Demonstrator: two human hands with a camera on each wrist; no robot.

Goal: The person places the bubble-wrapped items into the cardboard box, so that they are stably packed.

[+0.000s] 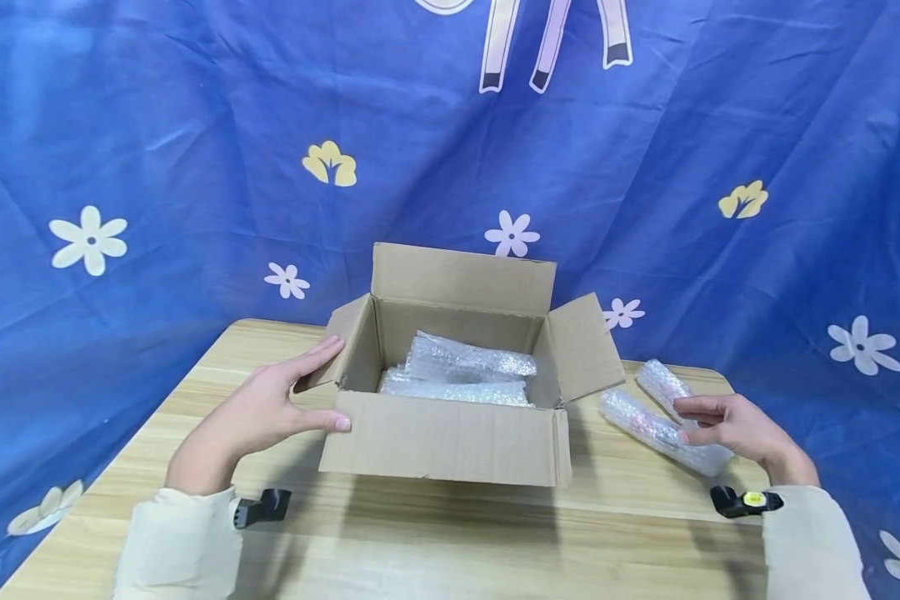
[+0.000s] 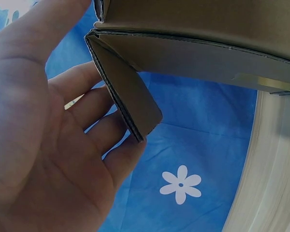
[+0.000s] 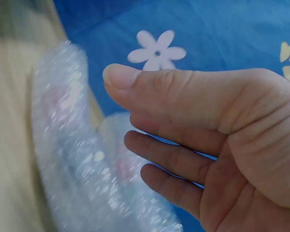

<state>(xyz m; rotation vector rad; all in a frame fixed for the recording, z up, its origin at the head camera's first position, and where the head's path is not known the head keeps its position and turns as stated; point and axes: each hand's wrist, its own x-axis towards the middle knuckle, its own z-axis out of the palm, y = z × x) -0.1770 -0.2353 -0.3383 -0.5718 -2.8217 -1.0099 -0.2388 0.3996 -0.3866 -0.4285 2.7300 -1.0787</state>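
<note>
An open cardboard box (image 1: 450,437) stands mid-table with its flaps folded outward. Several bubble-wrapped packages (image 1: 468,364) lie inside it. My left hand (image 1: 258,412) holds the box at its near left corner, fingers against the left flap (image 2: 128,92) and thumb at the front flap. To the right of the box lie two more bubble-wrapped packages, a nearer one (image 1: 663,433) and a farther one (image 1: 662,383), with blurred reddish patches under the wrap. Over these two hovers my right hand (image 1: 738,429), its fingers loosely bent and nothing between thumb and fingers (image 3: 171,154).
The wooden table (image 1: 420,542) ends at a blue patterned cloth (image 1: 195,208) hanging behind and beside it. The right flap (image 1: 587,347) of the box juts out toward the two loose packages. Each wrist wears a black camera mount.
</note>
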